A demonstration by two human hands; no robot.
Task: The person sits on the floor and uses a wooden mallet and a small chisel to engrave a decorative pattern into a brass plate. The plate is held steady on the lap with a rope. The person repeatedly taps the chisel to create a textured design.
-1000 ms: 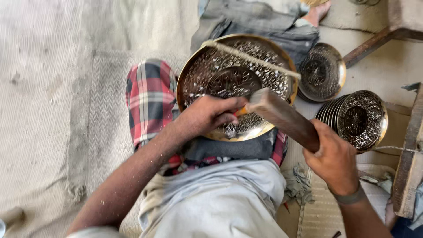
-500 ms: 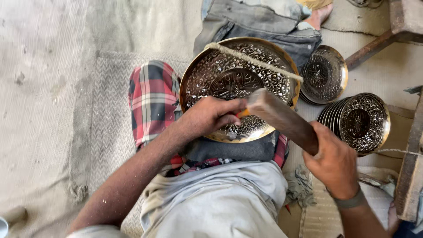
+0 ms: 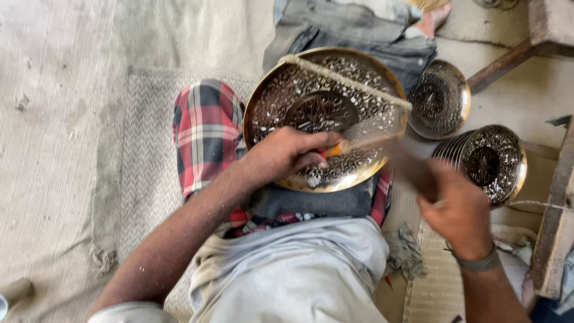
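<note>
A chisel [image 3: 332, 149] is being gripped by the left hand [image 3: 281, 154] on the engraved brass plate [image 3: 299, 90]; a blurred wooden mallet [image 3: 412, 170] is being clenched by the right hand [image 3: 457, 212]

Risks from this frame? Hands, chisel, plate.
1. The right hand swings a motion-blurred wooden mallet close to the left hand, which pinches a thin chisel; a miss could hit its knuckles.
2. The engraved brass plate rests tilted on the lap, held only by a cord; a blow might shift it and mar the pattern.
3. The stack of plates sits near the swing path and could get clipped.
</note>
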